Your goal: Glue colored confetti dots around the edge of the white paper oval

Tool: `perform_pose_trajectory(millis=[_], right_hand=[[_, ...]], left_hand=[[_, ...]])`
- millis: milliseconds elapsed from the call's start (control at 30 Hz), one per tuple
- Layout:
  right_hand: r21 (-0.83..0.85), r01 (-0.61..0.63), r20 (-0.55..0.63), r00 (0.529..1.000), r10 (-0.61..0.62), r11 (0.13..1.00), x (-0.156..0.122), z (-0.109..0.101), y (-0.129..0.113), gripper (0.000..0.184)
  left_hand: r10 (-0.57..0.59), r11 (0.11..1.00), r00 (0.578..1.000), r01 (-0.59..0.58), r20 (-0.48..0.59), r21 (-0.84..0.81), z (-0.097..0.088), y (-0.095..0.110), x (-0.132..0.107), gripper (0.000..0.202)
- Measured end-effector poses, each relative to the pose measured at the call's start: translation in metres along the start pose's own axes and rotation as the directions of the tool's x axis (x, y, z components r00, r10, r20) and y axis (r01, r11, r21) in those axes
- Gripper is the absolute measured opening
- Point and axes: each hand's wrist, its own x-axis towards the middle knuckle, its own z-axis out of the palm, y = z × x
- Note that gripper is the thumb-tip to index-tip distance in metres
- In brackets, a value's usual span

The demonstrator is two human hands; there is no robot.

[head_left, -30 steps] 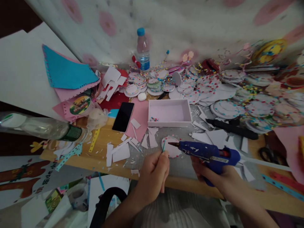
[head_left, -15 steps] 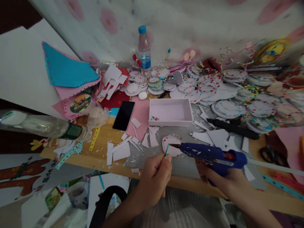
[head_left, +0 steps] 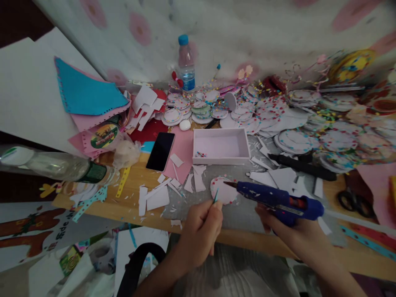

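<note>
My right hand is wrapped round the handle of a blue glue gun, its dark nozzle pointing left. The nozzle tip is over the upper part of a small white disc with coloured bits along its rim, which lies on a grey cutting mat. Whether the tip touches the disc I cannot tell. Between thumb and fingers my left hand pinches a thin teal stick. It points up over the disc's left edge; its lower end is hidden in the fingers.
Behind the disc stands a white open box with a few coloured bits inside. A black phone lies to its left, paper scraps nearer. Decorated discs pile up at the back and right. Scissors rest at right; a bottle stands behind.
The glue gun's nozzle has lifted from beside the teal stick's tip and now points higher over the disc. The stick has dipped very slightly. Both hands keep their hold.
</note>
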Motion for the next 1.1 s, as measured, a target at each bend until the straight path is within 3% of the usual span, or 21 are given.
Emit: perform_pose_trajectory(millis=[100,200,300,400,533,667,767,900,1100], right_hand=[[-0.006,-0.008,-0.139,0.990,0.007,1.000,0.007,-0.001,0.008,0.032],[0.081,-0.031,-0.182,0.982,0.045,0.996,0.014,-0.001,0.024,0.032],[0.310,-0.064,-0.141,0.984,0.113,0.949,0.020,0.003,0.040,0.029],[0.562,-0.061,-0.103,0.984,0.144,0.825,0.027,0.011,0.046,0.026],[0.747,-0.049,-0.063,0.988,0.144,0.663,0.037,0.022,0.049,0.022],[0.736,-0.025,-0.053,0.994,0.094,0.677,0.041,0.028,0.054,0.019],[0.736,0.001,-0.062,0.996,0.066,0.677,0.041,0.029,0.057,0.017],[0.779,-0.006,-0.056,0.995,0.079,0.627,0.041,0.028,0.057,0.016],[0.799,-0.023,-0.056,0.992,0.112,0.601,0.043,0.028,0.055,0.017]], left_hand=[[0.025,0.999,1.000,-0.025,-0.009,0.026,-0.004,-0.008,0.004,0.045],[0.063,0.993,0.996,-0.055,-0.071,0.105,-0.010,-0.025,0.008,0.042],[0.103,0.972,0.984,-0.068,-0.145,0.226,-0.017,-0.043,0.011,0.038],[0.142,0.917,0.977,-0.071,-0.156,0.392,-0.020,-0.056,0.011,0.037],[0.213,0.723,0.973,-0.095,-0.090,0.685,-0.022,-0.060,0.011,0.035],[0.284,0.435,0.959,-0.137,0.009,0.890,-0.024,-0.058,0.013,0.028],[0.318,0.272,0.946,-0.151,0.059,0.950,-0.025,-0.058,0.014,0.025],[0.338,0.182,0.937,-0.153,0.084,0.971,-0.026,-0.057,0.016,0.025],[0.329,0.161,0.941,-0.136,0.077,0.978,-0.028,-0.054,0.016,0.026]])
